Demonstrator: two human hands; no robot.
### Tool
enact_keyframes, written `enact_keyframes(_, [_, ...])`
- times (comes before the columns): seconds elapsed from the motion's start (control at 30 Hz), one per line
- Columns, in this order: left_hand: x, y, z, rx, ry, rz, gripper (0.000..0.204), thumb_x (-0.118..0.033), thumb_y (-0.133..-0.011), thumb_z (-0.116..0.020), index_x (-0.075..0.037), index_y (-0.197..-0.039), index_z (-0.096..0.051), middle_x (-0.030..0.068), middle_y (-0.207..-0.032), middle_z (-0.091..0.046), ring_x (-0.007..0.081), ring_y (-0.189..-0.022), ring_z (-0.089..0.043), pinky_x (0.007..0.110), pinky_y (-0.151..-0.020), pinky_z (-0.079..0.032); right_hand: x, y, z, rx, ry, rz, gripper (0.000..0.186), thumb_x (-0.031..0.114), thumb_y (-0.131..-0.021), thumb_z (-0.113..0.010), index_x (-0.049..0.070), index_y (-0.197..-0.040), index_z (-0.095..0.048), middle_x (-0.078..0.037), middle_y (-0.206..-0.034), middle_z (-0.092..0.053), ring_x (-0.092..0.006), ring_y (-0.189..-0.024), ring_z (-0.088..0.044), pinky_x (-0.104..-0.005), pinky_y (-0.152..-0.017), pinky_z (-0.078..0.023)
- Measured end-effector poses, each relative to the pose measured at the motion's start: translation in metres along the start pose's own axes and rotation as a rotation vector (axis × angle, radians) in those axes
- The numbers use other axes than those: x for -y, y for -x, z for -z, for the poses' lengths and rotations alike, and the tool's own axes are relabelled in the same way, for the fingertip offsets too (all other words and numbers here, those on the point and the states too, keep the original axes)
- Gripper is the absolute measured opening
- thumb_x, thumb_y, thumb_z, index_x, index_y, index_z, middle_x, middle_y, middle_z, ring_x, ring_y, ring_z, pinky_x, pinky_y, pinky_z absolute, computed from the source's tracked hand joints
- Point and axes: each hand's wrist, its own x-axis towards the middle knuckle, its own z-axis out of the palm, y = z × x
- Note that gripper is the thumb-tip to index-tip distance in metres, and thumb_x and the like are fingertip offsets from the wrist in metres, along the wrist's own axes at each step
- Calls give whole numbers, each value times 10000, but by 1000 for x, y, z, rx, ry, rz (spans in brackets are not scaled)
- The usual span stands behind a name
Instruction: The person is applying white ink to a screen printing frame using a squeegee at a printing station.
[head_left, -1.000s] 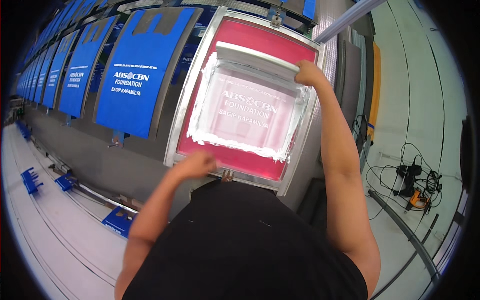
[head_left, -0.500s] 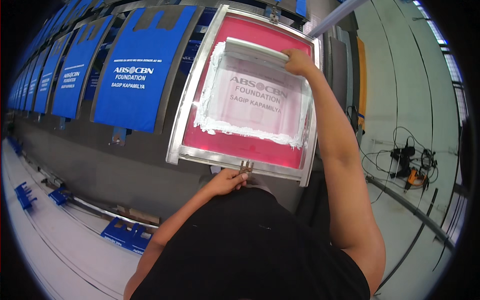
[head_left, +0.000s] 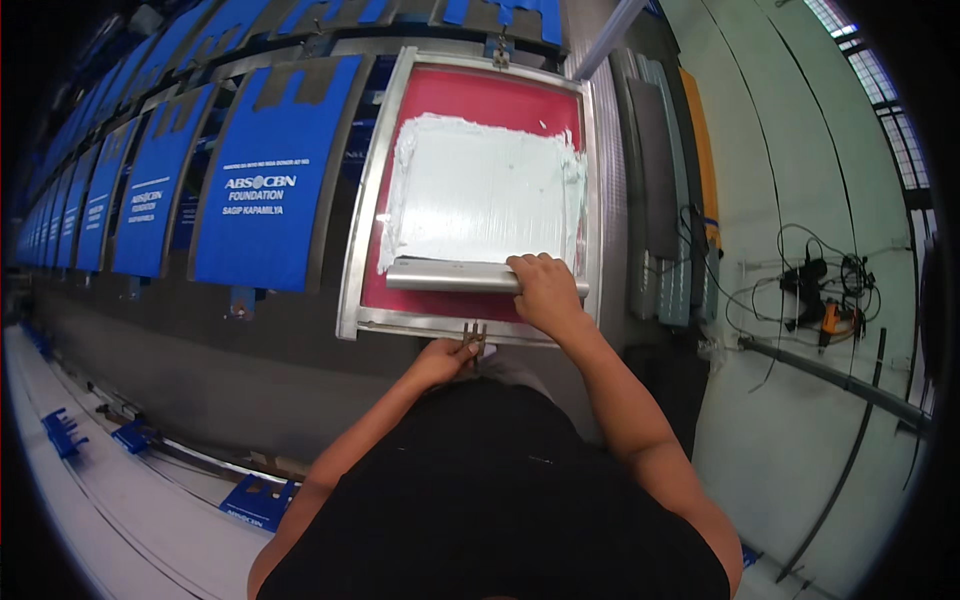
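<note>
A screen-printing frame of silvery metal, with pinkish-red mesh, lies in front of me. White ink covers the middle of the mesh in a thick, uneven-edged rectangle. My right hand is closed over the right part of a long metal squeegee, which lies across the near end of the ink. At the frame's near rail, my left hand grips a small pronged metal bracket. Whatever lies under the screen is hidden by the ink.
Blue bags with white lettering lie flat on boards in rows to the left. Grey panels stand right of the frame. Cables and an orange-black tool lie on the pale floor at right. A metal post rises beyond the frame.
My right hand has drawn the squeegee from the far end to the near end of the screen. White ink now covers the lettering that showed through. My left hand keeps its grip.
</note>
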Motion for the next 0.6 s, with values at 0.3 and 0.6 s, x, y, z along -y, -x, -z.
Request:
enact_keyframes(0.3, [9,10,-5,-228,-239,-9,527,-517,-898,-553,-10,-837,-683,126,-678,-628,214,-670,-618,363,-646,-470,-81,1,26,99,-155,-182,301,239,-682,-751,129,-953,-678,-86,-948,-678,-278,-975,-607,-462,-874,-397])
enact_keyframes(0.6, [-48,39,127,-1189,-485,-317,426,-409,-910,-582,7,-981,-637,206,-898,-657,350,-839,-639,454,-745,-473,-143,-2,-38,-202,-907,-290,341,146,-680,-819,30,-970,-682,-45,-863,-682,-154,-854,-633,-316,-808,-479])
